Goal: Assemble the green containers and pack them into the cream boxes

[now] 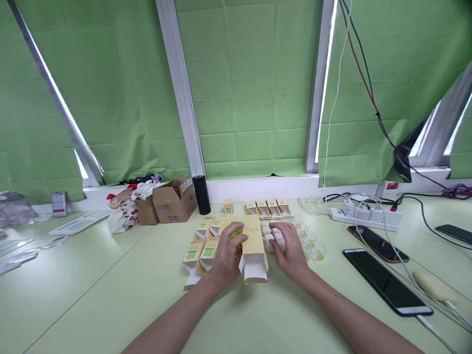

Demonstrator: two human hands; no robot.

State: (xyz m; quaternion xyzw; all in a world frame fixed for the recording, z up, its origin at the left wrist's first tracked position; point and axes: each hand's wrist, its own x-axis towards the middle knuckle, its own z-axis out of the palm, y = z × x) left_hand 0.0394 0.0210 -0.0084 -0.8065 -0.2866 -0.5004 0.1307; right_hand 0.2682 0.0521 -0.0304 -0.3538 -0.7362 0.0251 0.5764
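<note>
**Tan carton held at the table's middle**

Tan carton [253, 248] lies lengthwise on the pale green table [110, 295], its white end flaps open toward the person. The left hand [225, 255] curls against the carton's left side, fingers closed on something bright green [236, 236] that is mostly hidden behind the knuckles; what it is cannot be made out. The right hand [289, 248] rests at the carton's 3 o'clock, fingers bent down over a cluster of small white pieces [271, 236]; whether it grips any of them cannot be told.

At 9 o'clock from the carton lie several more cartons with green labels [201, 253], flaps open, their insides not visible. At 12 o'clock a row of four open cartons [269, 209] stands near the sill, contents too small to tell. Clear plastic trays [313, 246], partly covered by the right hand, sit at 3 o'clock and show yellow dots inside.

Farther out at 10 o'clock, a brown cardboard box [175, 199] stands open, its contents out of sight, with a black cylinder [201, 194] just beside it. At 4 o'clock a black phone [385, 280] lies face up, its cable cut off by the frame edge.
</note>
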